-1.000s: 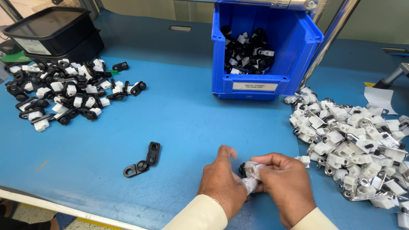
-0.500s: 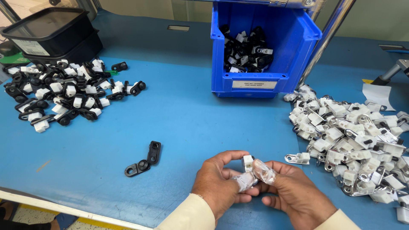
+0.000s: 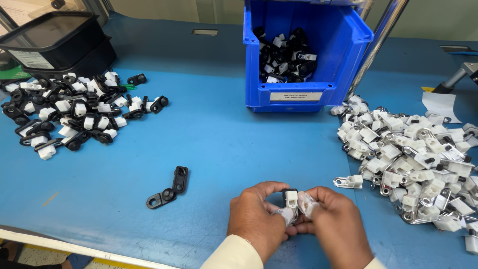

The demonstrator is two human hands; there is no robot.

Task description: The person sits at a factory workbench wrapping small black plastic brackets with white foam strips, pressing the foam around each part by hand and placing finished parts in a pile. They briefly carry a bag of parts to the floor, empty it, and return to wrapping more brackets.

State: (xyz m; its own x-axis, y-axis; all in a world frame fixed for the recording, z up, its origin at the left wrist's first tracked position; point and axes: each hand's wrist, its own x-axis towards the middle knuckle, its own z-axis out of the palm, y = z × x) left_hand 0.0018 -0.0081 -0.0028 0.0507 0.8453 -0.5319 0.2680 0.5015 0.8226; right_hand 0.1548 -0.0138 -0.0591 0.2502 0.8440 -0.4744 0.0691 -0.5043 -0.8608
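Small black-and-white clip part (image 3: 290,198) pinched between fingertips of left hand (image 3: 259,219) and right hand (image 3: 332,224), held low over blue surface (image 3: 224,144). Loose black bracket (image 3: 169,187) laid just left. Pile of white-and-metal clips (image 3: 413,149) heaped right, blue bin (image 3: 303,50) parked behind.

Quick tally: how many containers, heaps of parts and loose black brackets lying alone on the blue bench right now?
Blue bin: 1
Black tray: 1
Heaps of parts: 2, black-and-white, white-and-metal
Loose black brackets: 2
Total: 6
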